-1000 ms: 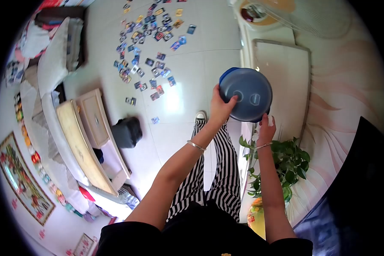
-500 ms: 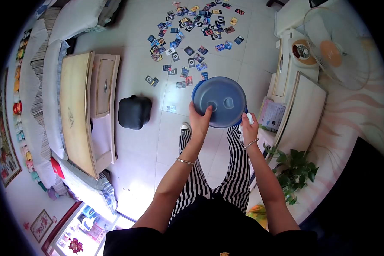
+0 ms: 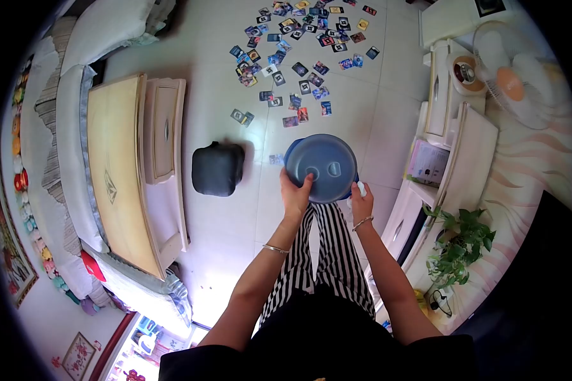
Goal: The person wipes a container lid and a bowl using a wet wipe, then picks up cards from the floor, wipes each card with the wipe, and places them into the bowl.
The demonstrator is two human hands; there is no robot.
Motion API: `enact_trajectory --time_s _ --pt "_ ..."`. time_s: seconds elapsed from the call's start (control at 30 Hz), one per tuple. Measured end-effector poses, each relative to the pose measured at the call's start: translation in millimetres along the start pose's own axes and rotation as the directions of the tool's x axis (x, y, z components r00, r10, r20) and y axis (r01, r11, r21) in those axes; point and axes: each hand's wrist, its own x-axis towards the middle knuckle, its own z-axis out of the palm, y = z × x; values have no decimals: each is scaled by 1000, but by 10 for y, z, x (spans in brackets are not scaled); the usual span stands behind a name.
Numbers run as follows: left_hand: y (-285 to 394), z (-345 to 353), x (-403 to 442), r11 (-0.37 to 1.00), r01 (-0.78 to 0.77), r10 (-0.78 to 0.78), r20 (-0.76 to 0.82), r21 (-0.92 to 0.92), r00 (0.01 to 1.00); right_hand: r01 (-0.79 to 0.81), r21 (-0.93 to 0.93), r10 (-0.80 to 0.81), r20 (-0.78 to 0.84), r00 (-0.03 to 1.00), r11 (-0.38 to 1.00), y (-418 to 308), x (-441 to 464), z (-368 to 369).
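A round blue container with a translucent lid is held out level in front of my body. My left hand grips its left edge, with the thumb lying on top of the lid and the other fingers hidden underneath. At the right edge, my right hand is closed around a white wad, probably tissue, and touches the container's rim. What is inside the container cannot be made out through the lid.
Many cards lie scattered over the tiled floor ahead. A black stool stands to the left, near a wooden cabinet. On the right are a fan, a white cabinet and a leafy plant.
My view has shifted, so the cards and stool appear further right. My legs have changed position. Both hands still hold the container, which sits slightly lower in view.
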Motion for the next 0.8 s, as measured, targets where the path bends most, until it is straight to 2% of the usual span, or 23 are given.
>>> enact_trajectory --time_s 0.1,0.2,0.23,0.3,0.33,0.37,0.4,0.43,0.5,0.6,0.7,0.8 --pt "-90 208 379 997 -22 19 35 70 999 -32 21 33 -51 998 999 108 361 154" --pt "-349 518 786 989 -26 15 76 143 997 -127 -42 122 -105 987 991 311 754 250" --pt "-396 654 947 989 -35 22 90 146 996 -135 -40 129 -116 985 990 551 980 286" --pt "-579 903 1248 975 -77 53 116 207 992 -94 -192 38 -280 959 977 1076 1368 373" --pt "-722 1035 1425 972 -84 53 146 219 988 -111 -193 50 -294 954 975 1208 1524 391" --pt "-888 1179 1591 968 -93 52 178 232 983 -158 -170 103 -293 950 973 1364 1683 403" --pt "-996 1319 1724 932 -143 101 140 334 985 -203 -142 155 -294 943 969 1429 1817 452" --pt "-1050 1429 1860 930 -145 93 163 339 982 -220 -139 168 -313 935 966 1529 1962 505" --pt "-1240 1667 2109 959 -72 11 219 275 976 -223 -13 207 -320 924 975 1792 2261 584" --pt "-1848 2056 2536 952 -88 13 247 292 969 -198 53 204 -331 921 979 2346 2677 713" --pt "-2337 2342 2826 946 -82 -12 285 312 958 -246 -55 203 -411 889 968 2858 3009 837" --pt "-2751 2545 3055 949 -79 -19 304 306 952 -254 -23 225 -399 889 967 3312 3316 924"
